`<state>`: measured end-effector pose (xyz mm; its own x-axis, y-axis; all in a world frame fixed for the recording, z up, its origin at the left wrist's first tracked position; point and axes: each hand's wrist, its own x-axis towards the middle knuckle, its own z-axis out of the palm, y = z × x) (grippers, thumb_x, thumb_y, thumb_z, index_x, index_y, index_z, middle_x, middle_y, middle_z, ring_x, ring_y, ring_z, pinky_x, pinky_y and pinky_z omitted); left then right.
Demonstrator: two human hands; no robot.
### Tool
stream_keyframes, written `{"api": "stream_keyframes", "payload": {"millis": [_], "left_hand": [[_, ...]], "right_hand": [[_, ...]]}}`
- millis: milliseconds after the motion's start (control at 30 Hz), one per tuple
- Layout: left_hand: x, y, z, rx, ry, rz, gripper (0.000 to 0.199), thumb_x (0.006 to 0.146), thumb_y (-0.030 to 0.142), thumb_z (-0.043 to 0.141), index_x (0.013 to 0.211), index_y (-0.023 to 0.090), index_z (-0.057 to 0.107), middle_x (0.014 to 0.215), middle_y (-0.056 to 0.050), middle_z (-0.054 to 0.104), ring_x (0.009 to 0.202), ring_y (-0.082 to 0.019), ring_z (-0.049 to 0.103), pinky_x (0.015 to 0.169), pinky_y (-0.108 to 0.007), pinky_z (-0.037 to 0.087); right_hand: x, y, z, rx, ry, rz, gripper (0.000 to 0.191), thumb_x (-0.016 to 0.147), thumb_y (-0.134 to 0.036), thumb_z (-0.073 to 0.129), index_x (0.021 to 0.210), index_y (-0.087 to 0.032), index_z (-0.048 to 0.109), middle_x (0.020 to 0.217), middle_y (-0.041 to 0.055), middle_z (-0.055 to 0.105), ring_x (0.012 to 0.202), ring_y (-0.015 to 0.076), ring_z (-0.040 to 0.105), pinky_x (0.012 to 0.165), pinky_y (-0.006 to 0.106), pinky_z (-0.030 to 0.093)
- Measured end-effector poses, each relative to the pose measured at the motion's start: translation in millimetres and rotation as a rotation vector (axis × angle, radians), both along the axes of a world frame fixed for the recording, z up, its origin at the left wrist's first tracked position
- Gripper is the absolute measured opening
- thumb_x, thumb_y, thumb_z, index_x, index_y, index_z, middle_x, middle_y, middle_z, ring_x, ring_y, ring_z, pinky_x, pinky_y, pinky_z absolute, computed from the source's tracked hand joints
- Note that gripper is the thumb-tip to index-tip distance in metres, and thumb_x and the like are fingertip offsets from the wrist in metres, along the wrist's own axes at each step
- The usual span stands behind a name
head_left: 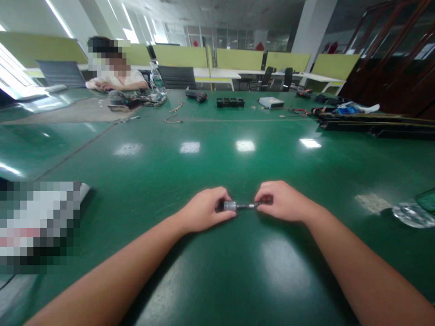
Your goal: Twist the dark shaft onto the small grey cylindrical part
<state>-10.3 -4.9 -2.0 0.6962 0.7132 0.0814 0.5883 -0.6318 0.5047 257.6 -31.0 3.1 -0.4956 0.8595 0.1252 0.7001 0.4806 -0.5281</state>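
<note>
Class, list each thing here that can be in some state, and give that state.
Left hand: fingers closed on the small rod-like tool
Right hand: fingers closed on its other end
Small rod-like tool: level, held between both hands
Clear bottle: upright
Cable: loose, bent

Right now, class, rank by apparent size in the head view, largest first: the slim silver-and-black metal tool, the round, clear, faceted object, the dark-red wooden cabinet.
1. Cabinet
2. Clear object
3. Metal tool
</note>
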Motion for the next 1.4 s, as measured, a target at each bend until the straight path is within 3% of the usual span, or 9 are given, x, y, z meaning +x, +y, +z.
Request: {"api": "stream_keyframes", "payload": {"millis": [900,1033,1133,1400], "left_hand": [[2.6,1.3,-2.9,-0.007,-0.017,0.01,0.028,0.084,0.047,0.068,0.095,0.021,0.064,0.087,-0.001,0.066,0.075,-0.018,0.06,0.064,-0.027,0.04],[3.5,1.9,-4.1,0.002,-0.006,0.015,0.028,0.084,0.046,0.068,0.094,0.02,0.064,0.086,-0.001,0.066,0.074,-0.017,0.06,0.064,-0.027,0.04],[4.0,2.4,-4.2,0.004,0.0,0.017,0.026,0.084,0.044,0.068,0.094,0.021,0.064,0.085,0.0,0.065,0.073,-0.017,0.059,0.064,-0.026,0.039],[5.3,3.3,-3.6,0.0,0.007,0.008,0.026,0.085,0.044,0.068,0.095,0.02,0.063,0.085,0.0,0.065,0.074,-0.017,0.059,0.064,-0.026,0.039]], "right_hand": [[-11.4,0.7,-9.8,0.014,0.068,0.039,0.008,0.079,-0.017,0.072,0.086,-0.018,0.075,0.08,0.0023,0.067,0.073,0.0137,0.06,0.066,0.025,0.044],[-24.0,0.4,-19.5,-0.02,0.248,0.04,0.033,0.079,-0.012,0.07,0.111,-0.019,0.07,0.091,0.0024,0.071,0.078,0.0138,0.063,0.076,0.027,0.049],[-26.3,0.5,-23.1,-0.082,0.311,0.027,0.043,0.076,-0.011,0.071,0.119,-0.021,0.066,0.094,0.002,0.073,0.08,0.0144,0.065,0.079,0.029,0.052],[-23.6,1.0,-19.4,0.008,0.202,0.059,0.026,0.075,-0.013,0.072,0.101,-0.018,0.072,0.093,0.0042,0.072,0.082,0.0164,0.063,0.077,0.029,0.049]]}}
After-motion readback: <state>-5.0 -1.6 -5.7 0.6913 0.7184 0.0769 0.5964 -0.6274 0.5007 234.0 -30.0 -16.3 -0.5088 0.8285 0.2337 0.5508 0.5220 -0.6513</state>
